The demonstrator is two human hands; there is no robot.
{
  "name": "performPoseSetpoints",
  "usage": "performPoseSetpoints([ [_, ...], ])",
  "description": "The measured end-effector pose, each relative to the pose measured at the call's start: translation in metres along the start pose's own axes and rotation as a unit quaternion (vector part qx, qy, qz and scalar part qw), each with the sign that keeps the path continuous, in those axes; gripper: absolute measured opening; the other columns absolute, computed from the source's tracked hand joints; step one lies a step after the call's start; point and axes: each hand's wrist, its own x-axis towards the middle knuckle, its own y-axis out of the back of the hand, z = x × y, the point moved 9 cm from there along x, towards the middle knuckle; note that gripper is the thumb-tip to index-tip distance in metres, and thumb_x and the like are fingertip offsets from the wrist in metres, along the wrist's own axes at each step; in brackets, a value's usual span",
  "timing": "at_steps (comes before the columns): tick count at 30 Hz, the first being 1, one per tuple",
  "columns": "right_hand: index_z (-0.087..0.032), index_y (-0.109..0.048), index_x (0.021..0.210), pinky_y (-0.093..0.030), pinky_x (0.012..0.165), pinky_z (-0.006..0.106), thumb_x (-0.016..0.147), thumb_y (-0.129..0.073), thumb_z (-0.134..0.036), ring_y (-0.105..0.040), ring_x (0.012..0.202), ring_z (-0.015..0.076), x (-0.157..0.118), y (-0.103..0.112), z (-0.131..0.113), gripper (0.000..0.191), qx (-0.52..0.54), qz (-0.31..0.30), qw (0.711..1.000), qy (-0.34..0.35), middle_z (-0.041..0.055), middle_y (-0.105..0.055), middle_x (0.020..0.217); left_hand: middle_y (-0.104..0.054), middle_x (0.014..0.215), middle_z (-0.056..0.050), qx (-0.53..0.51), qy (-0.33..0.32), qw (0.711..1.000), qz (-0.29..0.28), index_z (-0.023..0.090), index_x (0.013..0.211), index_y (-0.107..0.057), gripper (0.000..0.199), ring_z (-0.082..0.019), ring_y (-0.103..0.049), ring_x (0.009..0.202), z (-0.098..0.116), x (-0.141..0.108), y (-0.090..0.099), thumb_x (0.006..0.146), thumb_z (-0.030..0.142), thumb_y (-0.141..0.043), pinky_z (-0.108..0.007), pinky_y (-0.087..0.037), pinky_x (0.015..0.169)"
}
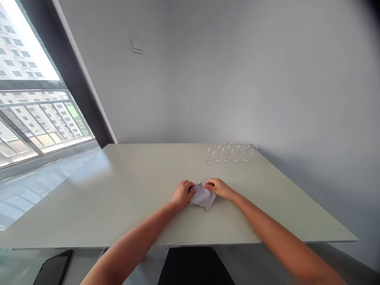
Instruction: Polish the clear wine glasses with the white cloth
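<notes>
A small pale grey cloth (204,197) lies bunched on the white tabletop in front of me, its lower corner spread toward me. My left hand (184,194) grips the cloth's left side, the fingers curled around its edge. On the other side, my right hand (218,187) pinches the cloth's upper right part between thumb and fingers. Whether anything is wrapped inside the cloth is hidden by its folds. Toward the back right of the table stand several clear stemmed glasses (230,150) in a group, apart from both hands.
The white table (133,190) reaches back to grey walls, one bearing a light switch (137,44). A window with a railing (38,107) is at the left. Below the table's front left edge lies a dark phone-like device (53,268).
</notes>
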Motion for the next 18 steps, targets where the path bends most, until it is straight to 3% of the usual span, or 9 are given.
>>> performPoseSetpoints([
  [2, -0.017, -0.053, 0.062, -0.033, 0.056, 0.022, 0.068, -0.057, -0.046, -0.046, 0.062, 0.0118, -0.015, -0.006, -0.017, 0.031, -0.035, -0.019, 0.997, 0.059, -0.002, -0.051, 0.069, -0.058, 0.088, -0.004, -0.019, 0.009, 1.0, 0.015, 0.023, 0.089, -0.059, 0.017, -0.018, -0.052, 0.082, 0.007, -0.001, 0.009, 0.073, 0.023, -0.052, -0.031, -0.041, 0.071],
  [5, -0.018, -0.047, 0.059, -0.032, 0.057, 0.022, 0.074, -0.053, -0.042, -0.043, 0.064, 0.0121, -0.025, -0.001, -0.033, 0.029, -0.024, 0.012, 0.996, 0.086, -0.0027, -0.046, 0.064, -0.057, 0.098, -0.005, -0.041, -0.036, 0.995, 0.079, 0.024, 0.097, -0.056, 0.022, -0.019, -0.052, 0.091, 0.039, -0.019, 0.035, 0.076, 0.023, -0.05, -0.034, -0.041, 0.078],
  [7, -0.018, -0.045, 0.062, -0.031, 0.054, 0.022, 0.077, -0.048, -0.043, -0.041, 0.06, 0.0111, -0.026, 0.002, -0.04, 0.03, 0.041, 0.01, 0.996, 0.077, -0.0039, -0.042, 0.06, -0.056, 0.099, -0.006, -0.056, -0.082, 0.981, 0.167, 0.024, 0.1, -0.053, 0.022, -0.019, -0.051, 0.092, 0.062, -0.047, 0.06, 0.079, 0.023, -0.047, -0.035, -0.04, 0.08],
  [8, -0.018, -0.045, 0.064, -0.03, 0.052, 0.021, 0.078, -0.047, -0.045, -0.039, 0.057, 0.0103, -0.026, 0.002, -0.044, 0.031, 0.084, -0.001, 0.994, 0.069, -0.0045, -0.04, 0.059, -0.055, 0.097, -0.007, -0.063, -0.094, 0.964, 0.239, 0.023, 0.099, -0.052, 0.021, -0.019, -0.051, 0.09, 0.067, -0.068, 0.077, 0.079, 0.022, -0.047, -0.036, -0.041, 0.08],
  [10, -0.018, -0.046, 0.07, -0.03, 0.049, 0.021, 0.079, -0.046, -0.049, -0.038, 0.055, 0.0093, -0.024, 0.0, -0.055, 0.032, 0.172, -0.027, 0.983, 0.064, -0.0045, -0.041, 0.061, -0.054, 0.093, -0.007, -0.051, -0.099, 0.908, 0.404, 0.024, 0.096, -0.05, 0.021, -0.02, -0.051, 0.087, 0.066, -0.119, 0.113, 0.076, 0.022, -0.053, -0.038, -0.041, 0.077],
  [11, -0.017, -0.047, 0.074, -0.031, 0.05, 0.021, 0.079, -0.045, -0.05, -0.04, 0.056, 0.0095, -0.022, 0.0, -0.061, 0.033, 0.209, -0.038, 0.975, 0.068, -0.0037, -0.044, 0.063, -0.053, 0.088, -0.005, -0.029, -0.092, 0.862, 0.497, 0.023, 0.093, -0.049, 0.022, -0.02, -0.051, 0.084, 0.061, -0.15, 0.131, 0.072, 0.023, -0.057, -0.038, -0.041, 0.075],
  [13, -0.017, -0.049, 0.084, -0.035, 0.051, 0.022, 0.081, -0.04, -0.052, -0.044, 0.058, 0.0109, -0.015, 0.0, -0.07, 0.036, 0.251, -0.049, 0.964, 0.072, -0.0011, -0.049, 0.068, -0.047, 0.082, -0.003, 0.02, -0.055, 0.772, 0.633, 0.022, 0.092, -0.047, 0.03, -0.02, -0.049, 0.08, 0.041, -0.203, 0.161, 0.066, 0.026, -0.062, -0.038, -0.04, 0.072],
  [16, -0.017, -0.05, 0.095, -0.04, 0.054, 0.027, 0.084, -0.033, -0.05, -0.051, 0.063, 0.0151, 0.002, 0.001, -0.067, 0.039, 0.168, 0.0, 0.984, 0.05, 0.0033, -0.055, 0.076, -0.04, 0.091, -0.003, 0.08, -0.02, 0.676, 0.732, 0.021, 0.094, -0.042, 0.04, -0.016, -0.043, 0.071, 0.006, -0.259, 0.197, 0.061, 0.031, -0.062, -0.039, -0.037, 0.073],
  [18, -0.016, -0.05, 0.103, -0.043, 0.063, 0.032, 0.083, -0.038, -0.044, -0.054, 0.076, 0.0202, 0.012, 0.007, -0.064, 0.036, 0.019, 0.086, 0.995, 0.049, 0.0081, -0.058, 0.089, -0.037, 0.094, -0.003, 0.102, 0.065, 0.655, 0.746, 0.022, 0.092, -0.04, 0.037, -0.015, -0.038, 0.068, -0.027, -0.284, 0.215, 0.061, 0.03, -0.058, -0.037, -0.035, 0.07],
])
